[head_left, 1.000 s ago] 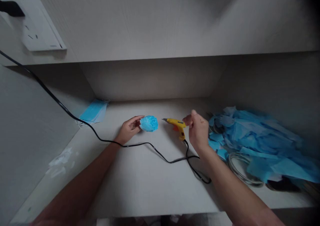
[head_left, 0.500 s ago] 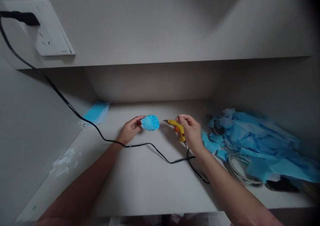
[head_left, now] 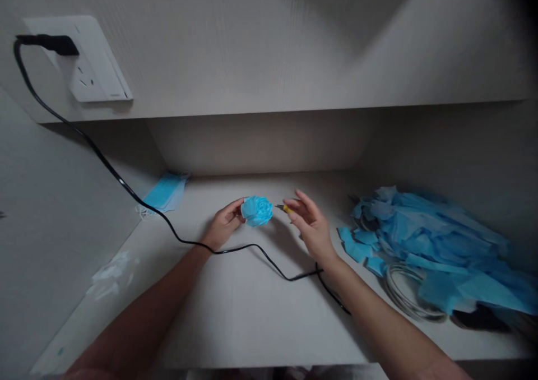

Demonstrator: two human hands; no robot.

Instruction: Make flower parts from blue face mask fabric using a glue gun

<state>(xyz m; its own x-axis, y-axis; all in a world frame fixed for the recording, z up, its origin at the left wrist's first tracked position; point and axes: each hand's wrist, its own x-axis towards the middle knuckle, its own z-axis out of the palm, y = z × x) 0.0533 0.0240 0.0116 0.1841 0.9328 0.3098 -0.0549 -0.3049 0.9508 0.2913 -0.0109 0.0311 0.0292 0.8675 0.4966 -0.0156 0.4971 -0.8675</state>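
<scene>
My left hand (head_left: 222,228) pinches a blue rosette of folded mask fabric (head_left: 256,210) just above the shelf surface. My right hand (head_left: 310,226) lies over a yellow glue gun (head_left: 286,208), fingers stretched out and spread. Only the gun's nozzle end shows between them, pointing at the rosette a short way off. The gun's black cord (head_left: 269,259) runs from under my right wrist across the shelf.
The cord climbs the left wall to a plug in a white socket (head_left: 90,69). A heap of blue mask scraps (head_left: 432,245) and a coil of grey wire (head_left: 403,290) fill the right side. Flat blue masks (head_left: 166,192) lie at the back left corner.
My right hand slid left over the glue gun and its fingers went from wrapped around it to stretched out. The rosette and my left hand stayed in place.
</scene>
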